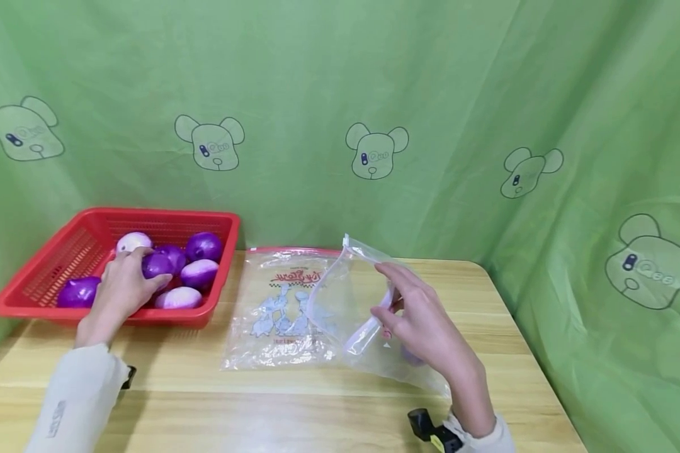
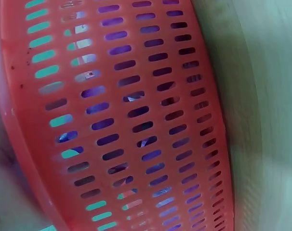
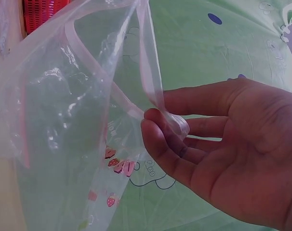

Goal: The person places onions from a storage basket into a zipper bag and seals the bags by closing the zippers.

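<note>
My left hand (image 1: 126, 280) reaches into the red basket (image 1: 28, 296) and grips a purple onion (image 1: 157, 266), fingers over its far side and thumb on the near side. Other onions lie around it, among them a purple one (image 1: 204, 246) and a paler one (image 1: 178, 298). In the left wrist view the slotted basket wall (image 2: 131, 122) hides most of that hand. My right hand (image 1: 422, 314) pinches the rim of a clear zip bag (image 3: 54, 110), whose mouth gapes toward the basket. Something purple shows faintly through the bag's lower part, partly behind the hand.
Flat on the wooden table (image 1: 204, 402), between basket and held bag, lies another clear bag (image 1: 283, 308) with a red zip and printed figures. The held bag overlaps its right side. A green curtain (image 1: 294, 75) with printed bear heads hangs behind and to the right.
</note>
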{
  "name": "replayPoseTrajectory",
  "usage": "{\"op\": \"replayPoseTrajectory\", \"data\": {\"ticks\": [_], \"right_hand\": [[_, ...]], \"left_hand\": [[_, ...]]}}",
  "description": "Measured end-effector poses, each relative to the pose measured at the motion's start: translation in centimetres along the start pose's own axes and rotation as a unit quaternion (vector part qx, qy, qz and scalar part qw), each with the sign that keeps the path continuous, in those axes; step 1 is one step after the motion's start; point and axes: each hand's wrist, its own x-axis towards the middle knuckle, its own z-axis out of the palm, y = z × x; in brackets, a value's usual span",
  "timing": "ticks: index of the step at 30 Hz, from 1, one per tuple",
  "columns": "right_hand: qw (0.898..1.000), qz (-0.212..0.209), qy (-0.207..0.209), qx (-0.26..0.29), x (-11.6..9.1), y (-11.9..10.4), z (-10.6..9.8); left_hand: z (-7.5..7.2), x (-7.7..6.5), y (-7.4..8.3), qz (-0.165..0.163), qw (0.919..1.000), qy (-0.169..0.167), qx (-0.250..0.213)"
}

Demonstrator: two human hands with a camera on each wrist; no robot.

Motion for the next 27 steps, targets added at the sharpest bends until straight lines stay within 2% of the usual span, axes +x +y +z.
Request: {"op": "replayPoseTrajectory", "data": {"ticks": [13,27], "right_hand": [[1.000,-0.001,0.005,0.001,0.0,0.3,0.1],[1.000,0.001,0.001,-0.002,0.1,0.1,0.1]], "left_hand": [[-0.7,-0.6,1.4,0.026,0.9992,0.030,-0.005],[-1.7,-2.1,6.1,0.062,0.9940,0.082,-0.039]]}}
